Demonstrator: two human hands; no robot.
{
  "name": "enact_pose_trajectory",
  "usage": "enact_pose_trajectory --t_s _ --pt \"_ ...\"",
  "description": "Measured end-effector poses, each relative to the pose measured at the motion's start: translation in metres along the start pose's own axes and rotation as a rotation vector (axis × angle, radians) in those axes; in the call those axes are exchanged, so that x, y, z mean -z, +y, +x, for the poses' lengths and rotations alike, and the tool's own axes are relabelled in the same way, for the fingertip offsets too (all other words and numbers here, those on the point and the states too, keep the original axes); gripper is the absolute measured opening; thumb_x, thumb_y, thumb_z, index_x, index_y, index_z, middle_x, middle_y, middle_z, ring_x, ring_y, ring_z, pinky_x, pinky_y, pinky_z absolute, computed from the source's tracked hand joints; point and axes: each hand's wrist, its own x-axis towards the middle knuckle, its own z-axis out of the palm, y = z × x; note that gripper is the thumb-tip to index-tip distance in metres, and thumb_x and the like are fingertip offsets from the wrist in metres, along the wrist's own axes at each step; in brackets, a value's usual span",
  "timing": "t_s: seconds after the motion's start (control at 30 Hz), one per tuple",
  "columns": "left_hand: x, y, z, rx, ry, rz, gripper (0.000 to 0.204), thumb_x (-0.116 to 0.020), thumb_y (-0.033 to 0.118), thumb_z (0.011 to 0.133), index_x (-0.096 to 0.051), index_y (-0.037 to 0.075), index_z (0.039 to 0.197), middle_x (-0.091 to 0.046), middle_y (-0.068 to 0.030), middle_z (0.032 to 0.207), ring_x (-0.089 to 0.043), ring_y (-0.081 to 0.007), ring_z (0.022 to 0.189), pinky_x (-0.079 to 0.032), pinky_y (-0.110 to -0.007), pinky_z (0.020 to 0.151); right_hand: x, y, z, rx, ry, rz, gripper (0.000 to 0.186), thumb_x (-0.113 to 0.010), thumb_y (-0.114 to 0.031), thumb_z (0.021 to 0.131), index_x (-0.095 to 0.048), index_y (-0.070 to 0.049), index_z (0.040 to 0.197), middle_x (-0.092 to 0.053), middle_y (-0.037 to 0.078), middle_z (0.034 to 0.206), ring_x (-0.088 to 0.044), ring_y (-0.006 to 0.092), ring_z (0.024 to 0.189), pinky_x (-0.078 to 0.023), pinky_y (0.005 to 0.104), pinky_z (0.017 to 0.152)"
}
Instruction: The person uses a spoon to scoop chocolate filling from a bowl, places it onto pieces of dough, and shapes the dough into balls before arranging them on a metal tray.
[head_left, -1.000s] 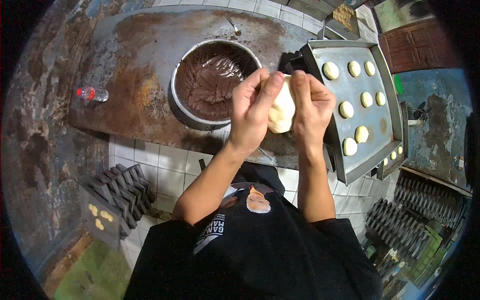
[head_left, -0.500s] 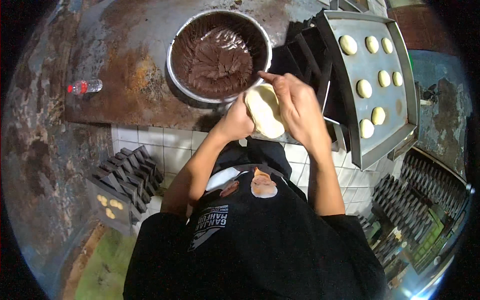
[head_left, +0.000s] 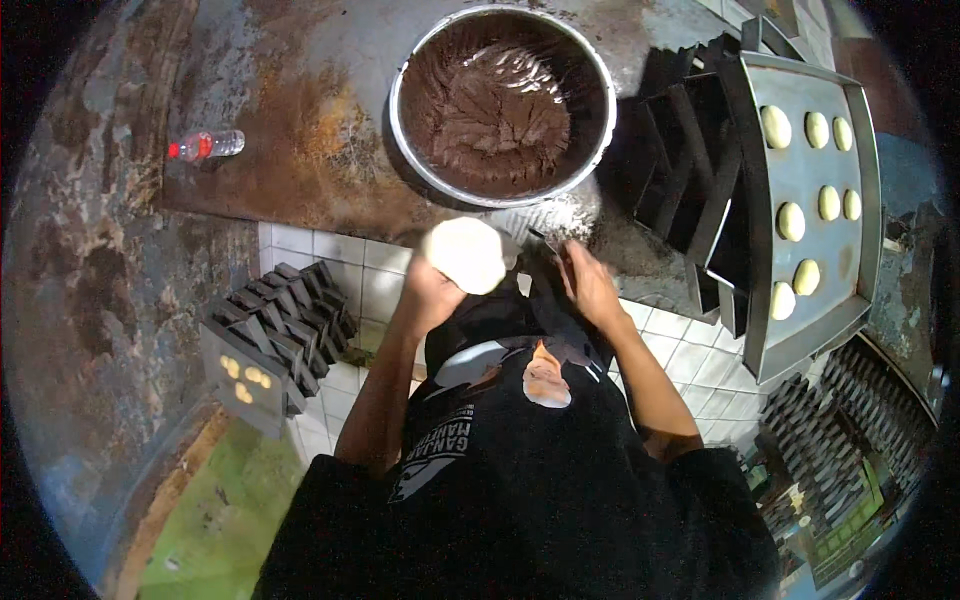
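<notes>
My left hand [head_left: 430, 298] grips a flattened round of pale dough [head_left: 466, 256] by its lower left edge, in front of the table. To the right of it, my right hand [head_left: 592, 286] is closed around a thin dark tool [head_left: 540, 238], whose kind is blurred. The tool's tip points toward the dough, apart from my left hand. Just beyond both hands stands a large round metal bowl [head_left: 397, 130] with dark brown paste [head_left: 500, 125] inside, smeared up its walls.
A metal tray [head_left: 835, 260] with several pale dough balls [head_left: 791, 221] rests on stacked dark trays [head_left: 690, 180] at the right. A red-capped clear bottle [head_left: 215, 145] lies on the worn table [head_left: 290, 190]. More stacked trays [head_left: 285, 325] stand low at the left.
My left hand has drawn the dough left and toward me, away from my right hand. The right hand has come off the dough. Bowl and trays appear shifted rightward in view.
</notes>
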Motion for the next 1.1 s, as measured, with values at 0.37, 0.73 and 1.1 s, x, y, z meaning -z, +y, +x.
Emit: enact_pose_trajectory --t_s 0.37,0.73,1.1 --pt "0.066 -0.012 0.005 0.354 0.358 -0.212 0.041 -0.069 -0.004 0.082 -0.063 -0.004 0.123 -0.074 -0.0141 0.112 -0.075 -0.0247 0.095 -0.060 -0.038 0.082 -0.019 -0.103 0.182 0.228 0.217 -0.319 0.032 -0.053 -0.001 0.094 -0.058 -0.002 0.125 -0.054 0.026 0.123 -0.067 0.0439 0.103 -0.061 0.0483 0.087" --pt "0.076 -0.026 -0.013 0.369 0.326 -0.398 0.051 -0.067 -0.006 0.086 -0.058 -0.002 0.136 -0.071 -0.0100 0.120 -0.069 -0.0197 0.111 -0.053 -0.036 0.100 -0.054 -0.086 0.194 0.047 -0.066 -0.169 0.038 -0.053 -0.007 0.094 -0.061 0.001 0.130 -0.060 0.031 0.132 -0.069 0.0460 0.108 -0.056 0.0503 0.098" --pt "0.068 0.011 0.022 0.535 0.215 -1.219 0.086 -0.033 0.064 0.107 -0.039 -0.008 0.153 -0.043 -0.0315 0.158 -0.047 -0.0409 0.145 -0.027 -0.055 0.127 0.061 -0.157 0.105 0.404 -0.117 0.415 0.033 -0.052 -0.005 0.101 -0.067 -0.002 0.130 -0.064 0.017 0.117 -0.065 0.0308 0.115 -0.047 0.0388 0.104"
